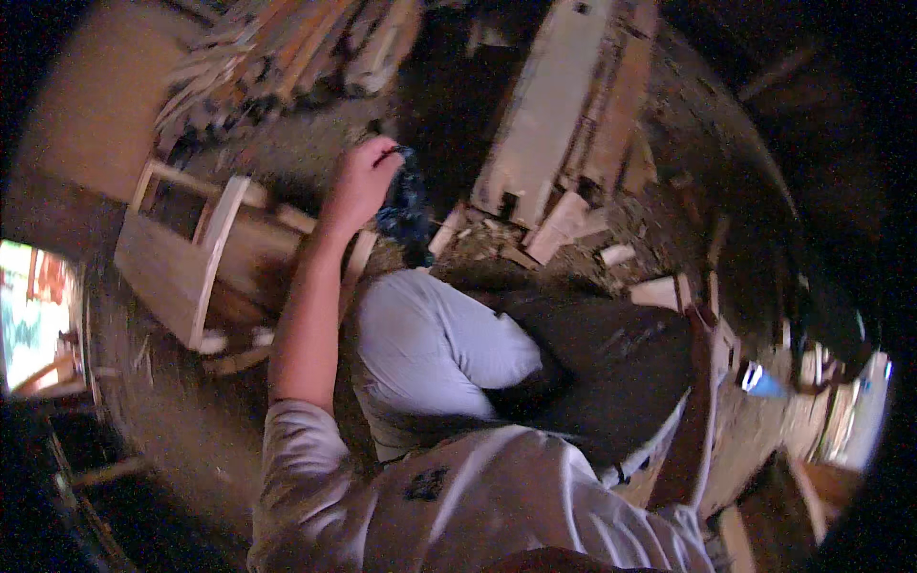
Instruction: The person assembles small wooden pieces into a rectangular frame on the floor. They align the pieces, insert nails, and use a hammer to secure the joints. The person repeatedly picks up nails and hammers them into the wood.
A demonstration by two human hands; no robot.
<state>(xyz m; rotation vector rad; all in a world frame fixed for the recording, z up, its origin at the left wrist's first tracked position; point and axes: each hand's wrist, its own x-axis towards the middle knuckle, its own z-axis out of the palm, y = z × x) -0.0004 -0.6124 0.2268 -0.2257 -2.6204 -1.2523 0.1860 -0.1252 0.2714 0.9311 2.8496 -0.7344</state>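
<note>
My left hand (368,177) is raised in front of my knee with its fingers pinched closed. From it hangs a limp, crumpled dark blue cloth-like thing (406,212); blur hides what it is exactly. My right arm reaches out to the right, past a dark covering (611,353) over my leg. At its end, my right hand (705,320) is small and dim beside some pale wood pieces (659,292). Its fingers cannot be made out, nor whether they touch the wood.
A wooden box-like frame (162,253) stands to the left. Long bundled wood strips (287,48) lie at the far left. Ahead, wide planks (544,105) end among offcuts (556,229) and chips on the ground. More wooden pieces (783,506) stand at the lower right.
</note>
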